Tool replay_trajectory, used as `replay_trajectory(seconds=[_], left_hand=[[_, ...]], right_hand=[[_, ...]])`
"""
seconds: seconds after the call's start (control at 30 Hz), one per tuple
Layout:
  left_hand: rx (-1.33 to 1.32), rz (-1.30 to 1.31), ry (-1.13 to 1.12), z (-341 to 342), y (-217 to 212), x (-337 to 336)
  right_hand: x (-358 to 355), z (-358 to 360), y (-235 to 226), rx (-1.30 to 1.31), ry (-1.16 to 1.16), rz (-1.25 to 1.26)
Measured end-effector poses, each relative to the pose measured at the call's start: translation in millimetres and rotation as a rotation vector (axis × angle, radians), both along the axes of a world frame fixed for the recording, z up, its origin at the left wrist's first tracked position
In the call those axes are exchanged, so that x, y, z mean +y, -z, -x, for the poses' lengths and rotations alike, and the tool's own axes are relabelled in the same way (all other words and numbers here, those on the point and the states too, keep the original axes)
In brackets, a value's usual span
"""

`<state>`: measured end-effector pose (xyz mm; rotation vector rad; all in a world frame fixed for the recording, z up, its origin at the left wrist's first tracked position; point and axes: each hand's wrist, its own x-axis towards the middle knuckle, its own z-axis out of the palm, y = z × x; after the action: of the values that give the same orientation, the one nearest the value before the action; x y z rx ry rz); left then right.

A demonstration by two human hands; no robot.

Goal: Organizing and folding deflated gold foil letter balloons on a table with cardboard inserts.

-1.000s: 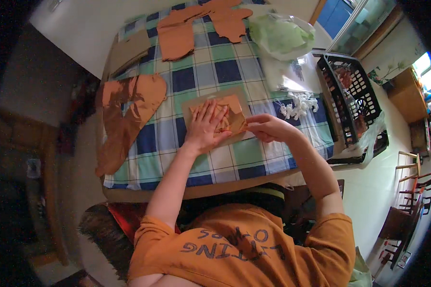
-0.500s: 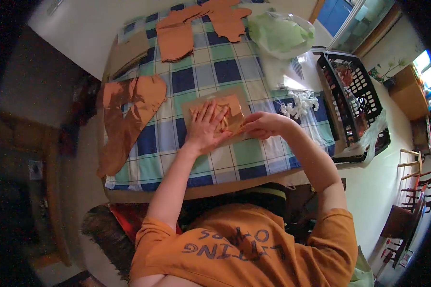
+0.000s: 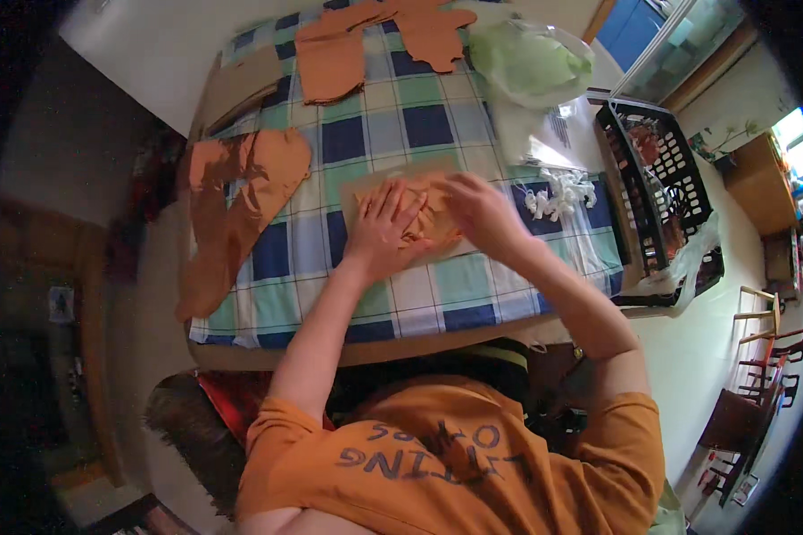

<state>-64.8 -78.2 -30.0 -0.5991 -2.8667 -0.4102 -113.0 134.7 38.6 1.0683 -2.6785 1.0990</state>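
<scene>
A flat brown cardboard sheet (image 3: 363, 185) lies in the middle of a table covered by a blue, green and white checked cloth (image 3: 419, 125). On the sheet sits a small orange piece (image 3: 426, 218) of leather-like material. My left hand (image 3: 385, 227) lies flat on it, fingers spread and pointing away from me. My right hand (image 3: 480, 212) rests on the piece's right side, fingers bent over its edge. Both hands touch the orange piece and partly hide it.
More orange cut pieces lie at the far edge (image 3: 330, 62) and hang over the left edge (image 3: 232, 205). A pale green plastic bag (image 3: 531, 62) and a white tangled cord (image 3: 562, 192) lie to the right. A black crate (image 3: 660, 187) stands beside the table. Wooden chairs (image 3: 758, 357) stand at right.
My right hand has slid left onto the orange piece, closer to my left hand. My left hand has stayed flat in place. The view has shifted slightly.
</scene>
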Motion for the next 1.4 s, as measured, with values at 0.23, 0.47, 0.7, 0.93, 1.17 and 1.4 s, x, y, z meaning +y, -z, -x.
replay_trajectory(seconds=[0.23,0.47,0.7,0.93,1.17,1.4], left_hand=[[0.029,0.005,0.003,6.0,8.9,1.5],[-0.026,-0.035,-0.021,3.7,8.0,-4.5],[0.040,-0.032,-0.019,4.6,7.2,2.0],[-0.022,-0.038,-0.060,-2.1,7.5,-3.9],[0.057,-0.093,-0.040,3.9,5.8,3.7],[0.037,-0.123,-0.043,-0.5,2.1,2.6]], right_hand=[[-12.9,8.5,64.0,0.228,0.020,-0.343],[27.6,77.8,49.8,0.129,0.378,-0.123],[136.6,188.6,82.0,-0.053,0.426,-0.040],[93.2,163.0,-4.1,-0.014,0.297,0.129],[-23.3,102.8,-9.1,0.322,-0.260,-0.059],[-51.9,97.8,35.3,0.242,-0.221,-0.144]])
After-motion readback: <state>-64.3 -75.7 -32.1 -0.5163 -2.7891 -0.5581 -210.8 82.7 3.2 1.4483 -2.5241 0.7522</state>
